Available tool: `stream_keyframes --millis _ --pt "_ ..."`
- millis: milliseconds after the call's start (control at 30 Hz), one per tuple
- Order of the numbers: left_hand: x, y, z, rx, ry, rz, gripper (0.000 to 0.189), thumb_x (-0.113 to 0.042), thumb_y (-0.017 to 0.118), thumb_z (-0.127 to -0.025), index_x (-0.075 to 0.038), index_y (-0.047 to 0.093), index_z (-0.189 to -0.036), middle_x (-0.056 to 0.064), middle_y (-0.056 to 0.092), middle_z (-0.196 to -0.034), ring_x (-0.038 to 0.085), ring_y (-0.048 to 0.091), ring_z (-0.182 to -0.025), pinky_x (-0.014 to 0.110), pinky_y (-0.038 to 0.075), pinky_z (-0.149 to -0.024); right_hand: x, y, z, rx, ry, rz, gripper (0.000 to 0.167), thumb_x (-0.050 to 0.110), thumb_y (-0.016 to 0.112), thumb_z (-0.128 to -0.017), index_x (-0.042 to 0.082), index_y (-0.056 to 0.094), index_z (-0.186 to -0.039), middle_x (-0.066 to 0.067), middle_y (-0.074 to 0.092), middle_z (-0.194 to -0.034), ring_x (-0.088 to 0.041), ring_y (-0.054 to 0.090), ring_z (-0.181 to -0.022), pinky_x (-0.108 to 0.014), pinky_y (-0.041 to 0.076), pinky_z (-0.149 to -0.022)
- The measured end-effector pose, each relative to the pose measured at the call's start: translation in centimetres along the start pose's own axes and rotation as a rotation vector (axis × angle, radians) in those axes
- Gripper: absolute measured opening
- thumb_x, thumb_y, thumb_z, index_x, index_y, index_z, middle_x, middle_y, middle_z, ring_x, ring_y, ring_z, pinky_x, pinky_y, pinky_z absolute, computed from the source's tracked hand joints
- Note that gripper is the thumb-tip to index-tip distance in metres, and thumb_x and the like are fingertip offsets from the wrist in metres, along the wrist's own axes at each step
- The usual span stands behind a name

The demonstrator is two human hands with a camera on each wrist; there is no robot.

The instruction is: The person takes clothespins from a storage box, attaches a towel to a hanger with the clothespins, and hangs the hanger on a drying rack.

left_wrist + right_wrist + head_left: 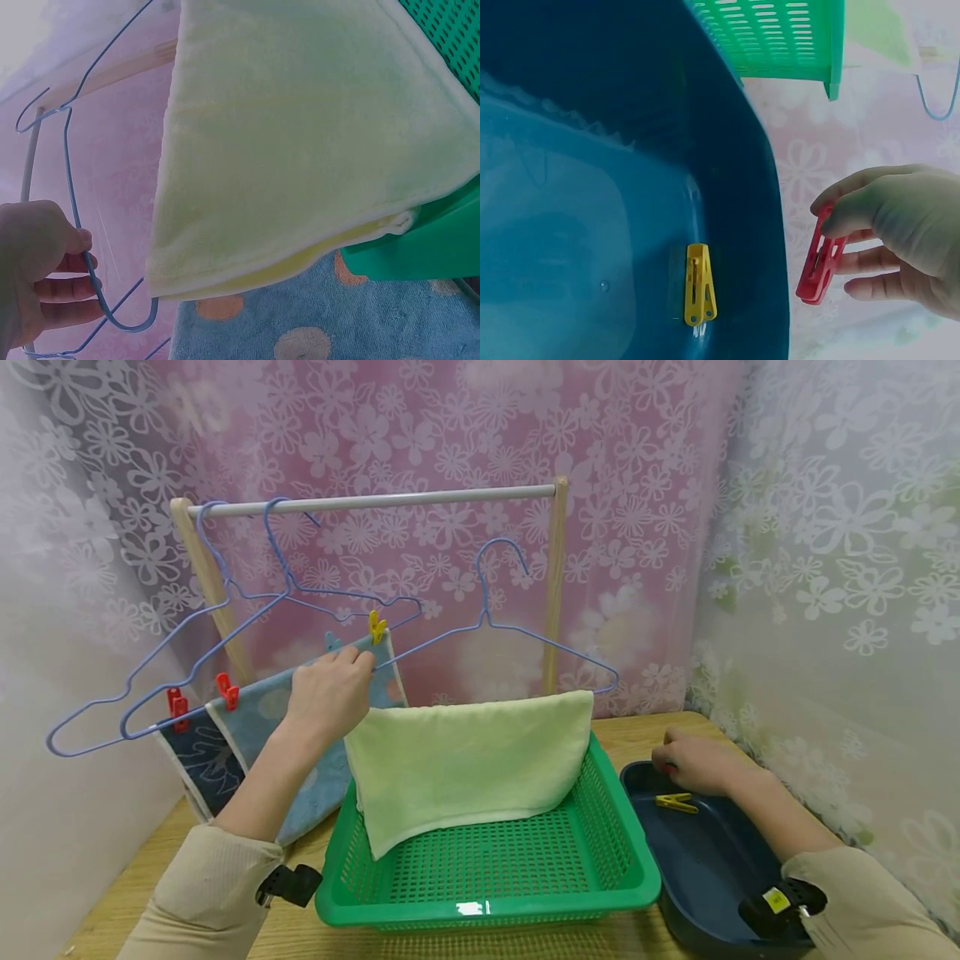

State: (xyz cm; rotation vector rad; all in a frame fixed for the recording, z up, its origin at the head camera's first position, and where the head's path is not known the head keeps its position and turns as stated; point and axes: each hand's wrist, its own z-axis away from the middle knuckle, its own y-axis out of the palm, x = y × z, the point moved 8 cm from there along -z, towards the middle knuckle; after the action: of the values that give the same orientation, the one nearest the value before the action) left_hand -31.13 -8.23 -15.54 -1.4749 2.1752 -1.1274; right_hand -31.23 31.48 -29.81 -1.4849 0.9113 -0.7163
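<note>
My left hand (332,689) grips the left end of a blue wire hanger (487,625). Over that hanger's lower bar hangs a pale yellow-green towel (480,764), its lower part dropping into the green basket (487,912). In the left wrist view, fingers curl round the wire beside the towel (300,135). At the far rim of the dark blue basin (637,771) is my right hand (701,760). It pinches a red clothespin (823,259), seen clearly in the right wrist view. A yellow clothespin (677,802) lies inside the basin.
A rack with a metal rod (420,499) and wooden posts stands behind the basket. Two blue hangers hang at its left, carrying a dark towel (198,760) and a light blue towel (322,785), held by red clothespins (227,692) and a yellow clothespin (377,627). Floral curtains surround the table.
</note>
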Motion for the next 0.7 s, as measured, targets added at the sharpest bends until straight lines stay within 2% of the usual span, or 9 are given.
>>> stream_keyframes --millis 133,333,700 --pt "-0.1 0.0 0.1 -0.010 0.004 0.000 0.005 -0.003 0.059 -0.087 -0.001 0.058 -0.082 0.011 0.055 -0.074 0.026 0.053 -0.057 0.034 0.037 -0.040 0.2 -0.9 0.2 -0.060 0.005 0.022 0.011 0.003 0.064 -0.082 0.014 0.064 -0.086 -0.003 0.047 -0.080 -0.011 0.042 -0.057 -0.027 0.037 -0.051" --pt "0.0 0.0 0.2 -0.013 0.003 0.005 0.006 -0.003 0.058 -0.087 -0.001 0.058 -0.082 0.010 0.055 -0.074 0.025 0.052 -0.056 0.034 0.037 -0.039 0.9 -2.5 0.5 -0.153 -0.010 -0.006 0.016 -0.001 0.064 -0.080 0.014 0.061 -0.086 -0.004 0.047 -0.083 -0.010 0.042 -0.059 -0.027 0.037 -0.051" --pt "0.1 -0.1 0.1 -0.010 0.002 -0.002 0.007 -0.004 0.057 -0.088 -0.001 0.057 -0.082 0.011 0.055 -0.075 0.025 0.051 -0.056 0.034 0.036 -0.039 2.3 -5.9 0.6 -0.319 0.007 0.092 0.014 -0.004 0.061 -0.078 0.010 0.060 -0.081 -0.011 0.046 -0.084 -0.009 0.036 -0.049 -0.026 0.031 -0.044"
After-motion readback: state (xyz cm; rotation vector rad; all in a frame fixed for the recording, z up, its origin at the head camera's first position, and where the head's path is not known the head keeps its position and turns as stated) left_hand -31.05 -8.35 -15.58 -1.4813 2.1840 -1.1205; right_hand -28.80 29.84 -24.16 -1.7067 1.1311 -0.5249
